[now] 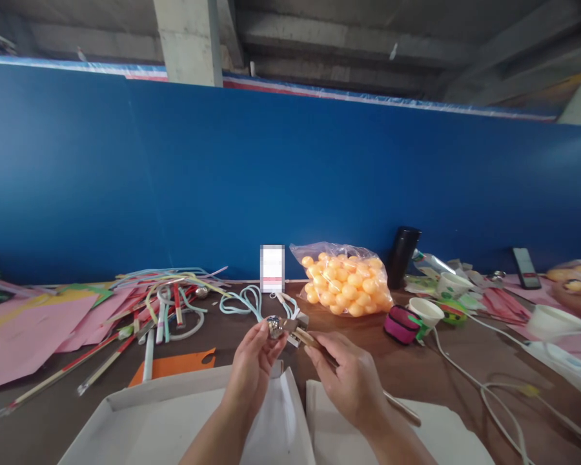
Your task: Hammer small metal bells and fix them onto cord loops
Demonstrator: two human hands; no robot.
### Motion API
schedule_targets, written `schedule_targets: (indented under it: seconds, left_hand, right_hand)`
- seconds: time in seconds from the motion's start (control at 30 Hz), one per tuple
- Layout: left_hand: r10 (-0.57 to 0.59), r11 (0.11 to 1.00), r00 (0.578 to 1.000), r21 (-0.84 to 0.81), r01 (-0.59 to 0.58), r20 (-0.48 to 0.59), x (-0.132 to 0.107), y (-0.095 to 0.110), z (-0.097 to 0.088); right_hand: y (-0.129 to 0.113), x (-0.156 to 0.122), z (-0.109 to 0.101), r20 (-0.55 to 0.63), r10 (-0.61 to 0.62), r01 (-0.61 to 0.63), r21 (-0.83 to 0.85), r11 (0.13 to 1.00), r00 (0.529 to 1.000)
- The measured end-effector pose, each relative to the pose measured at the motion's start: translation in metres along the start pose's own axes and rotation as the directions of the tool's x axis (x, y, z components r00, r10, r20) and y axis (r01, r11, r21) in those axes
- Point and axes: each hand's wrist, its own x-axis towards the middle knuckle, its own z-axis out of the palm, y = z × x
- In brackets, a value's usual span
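Note:
Between the fingertips of my left hand [255,358] is a small shiny silver ball [274,326], raised above the table. My right hand [348,371] is closed around a long, thin wooden-handled tool [407,411]. The tool slants across to the left, its flat brownish tip next to the silver ball; whether the two touch, I cannot tell. Just behind the tip, a small printed box [300,330] is partly covered. White cardboard pieces [174,413] lie below both hands.
A clear bag of orange balls [343,281] sits against the blue partition [290,161]. Leftward are colored tubes [162,310], pink paper [39,329] and orange paper [179,365]. To the right stand a black bottle [404,257], a magenta pouch [401,325], paper cups [426,312] and white cables [494,394].

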Motion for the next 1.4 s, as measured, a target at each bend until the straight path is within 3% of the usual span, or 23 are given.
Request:
schedule_targets:
  seconds: [0.13, 0.2, 0.63, 1.4]
  left_hand:
    - [-0.069, 0.996, 0.99, -0.069, 0.061, -0.12, -0.002, 0.004, 0.005]
    - [-0.095, 0.991, 0.987, -0.102, 0.082, -0.131, -0.002, 0.006, 0.005]
    - [-0.097, 0.994, 0.995, -0.047, 0.098, 0.031, -0.003, 0.003, 0.0]
    - [-0.001, 0.998, 0.999, 0.062, -0.003, 0.053, 0.001, -0.002, -0.005]
  right_hand:
    - [0.002, 0.001, -0.003, -0.05, 0.012, -0.01, 0.04, 0.999, 0.999]
    - [0.003, 0.001, -0.003, -0.055, 0.015, -0.012, 0.047, 0.999, 0.998]
    - [-0.006, 0.001, -0.002, 0.03, -0.004, 0.002, 0.046, 0.999, 1.0]
    - [-0.004, 0.002, -0.004, 0.054, 0.006, -0.008, 0.035, 0.999, 0.999]
